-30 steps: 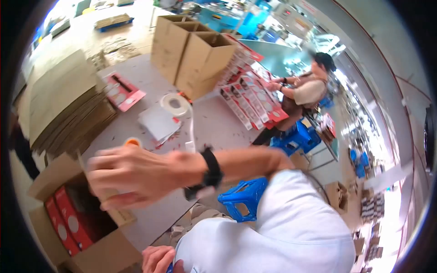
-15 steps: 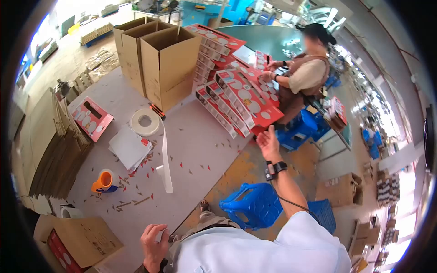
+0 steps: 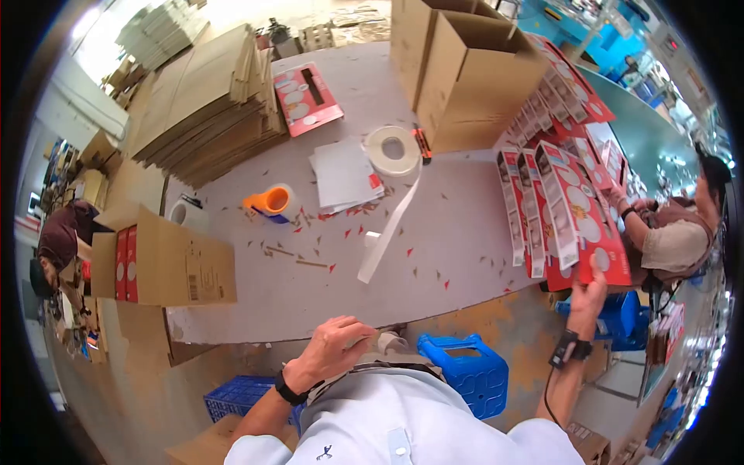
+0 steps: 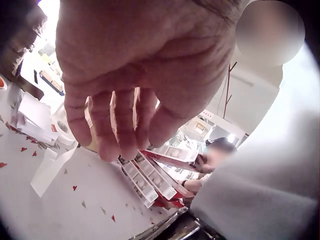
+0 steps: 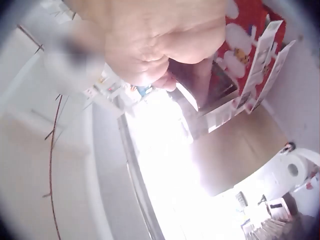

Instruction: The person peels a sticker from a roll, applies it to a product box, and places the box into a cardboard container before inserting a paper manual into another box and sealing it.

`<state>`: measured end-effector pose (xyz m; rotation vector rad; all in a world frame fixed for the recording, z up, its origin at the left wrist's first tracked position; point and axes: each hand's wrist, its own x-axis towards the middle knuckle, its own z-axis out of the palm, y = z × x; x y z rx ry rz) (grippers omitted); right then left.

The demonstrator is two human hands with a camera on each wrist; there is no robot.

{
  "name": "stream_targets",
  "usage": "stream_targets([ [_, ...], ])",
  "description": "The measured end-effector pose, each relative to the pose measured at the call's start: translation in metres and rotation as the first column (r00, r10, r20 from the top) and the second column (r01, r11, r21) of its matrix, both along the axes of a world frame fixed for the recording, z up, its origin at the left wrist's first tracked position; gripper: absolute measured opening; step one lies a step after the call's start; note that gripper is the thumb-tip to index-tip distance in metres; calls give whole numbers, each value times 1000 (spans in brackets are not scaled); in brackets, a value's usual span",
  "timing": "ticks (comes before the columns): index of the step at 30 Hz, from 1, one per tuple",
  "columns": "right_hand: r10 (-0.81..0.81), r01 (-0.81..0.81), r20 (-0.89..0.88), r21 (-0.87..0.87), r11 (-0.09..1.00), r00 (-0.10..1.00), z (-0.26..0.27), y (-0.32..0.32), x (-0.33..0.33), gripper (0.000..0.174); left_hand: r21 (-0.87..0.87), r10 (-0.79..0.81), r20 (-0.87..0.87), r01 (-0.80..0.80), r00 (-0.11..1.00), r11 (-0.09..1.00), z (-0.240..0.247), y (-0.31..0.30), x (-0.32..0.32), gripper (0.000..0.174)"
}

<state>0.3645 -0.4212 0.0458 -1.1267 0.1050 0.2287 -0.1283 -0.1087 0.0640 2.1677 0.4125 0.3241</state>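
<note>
At the table's right edge my right hand [image 3: 587,298] grips the near edge of a red printed box [image 3: 604,260] with white round shapes, its thumb lying over the face. In the right wrist view, the box's red face [image 5: 242,42] and white side strips show beside the palm. Several like boxes lean in an overlapping pile [image 3: 535,209] there. My left hand [image 3: 335,345] hovers before my waist near the front edge, fingers loosely bent and holding nothing. Its palm and fingers [image 4: 117,117] fill the upper left wrist view.
On the table [image 3: 457,232] are a tape roll [image 3: 393,151], white sheets [image 3: 345,178], an orange tape dispenser [image 3: 271,201], and flattened cartons [image 3: 209,101]. Tall open cartons [image 3: 480,85] stand behind; a carton [image 3: 186,260] holds red boxes at left. A person [image 3: 682,232] works at right; a blue stool [image 3: 469,372] is below.
My right hand has moved from over the left carton across to the red boxes at right and taken hold of one. The left hand has come up before my waist. The view has swung left.
</note>
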Motion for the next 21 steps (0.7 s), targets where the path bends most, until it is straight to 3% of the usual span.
stream_targets([
  [1,8,-2,55,-102,995,998,46,21,-24,39,-8,-6,3,6,1000,1000,0,1,-1,18],
  [6,293,-213,176,-370,905,940,150,66,-69,42,-19,-13,28,14,1000,1000,-2,11,-29,18],
  [11,608,-405,161,-610,680,778,185,141,-158,41,-101,67,23,-65,997,993,-16,28,-91,18],
  [13,688,-477,59,-678,559,723,185,173,-208,41,-68,128,37,-125,991,990,-22,35,-121,20],
  [14,785,-463,91,-764,450,613,193,194,-248,39,-49,156,42,-154,987,987,-24,39,-135,21],
  [15,908,-379,116,-882,281,403,172,198,-253,42,-61,212,72,-207,975,976,-23,43,-147,21],
  [16,961,-253,10,-964,83,276,154,203,-265,42,-74,261,98,-254,960,964,-18,47,-159,21],
  [17,994,-115,23,-993,35,104,127,207,-277,40,-89,304,119,-295,945,951,-11,50,-170,22],
  [18,997,32,35,-999,37,-66,101,212,-289,38,-23,320,195,-322,927,946,-3,54,-179,23],
  [19,937,129,160,-969,208,-311,72,218,-297,34,41,327,276,-351,904,936,5,61,-186,25],
  [21,826,235,75,-941,245,-558,37,231,-313,31,182,288,339,-363,895,914,15,71,-197,29],
])
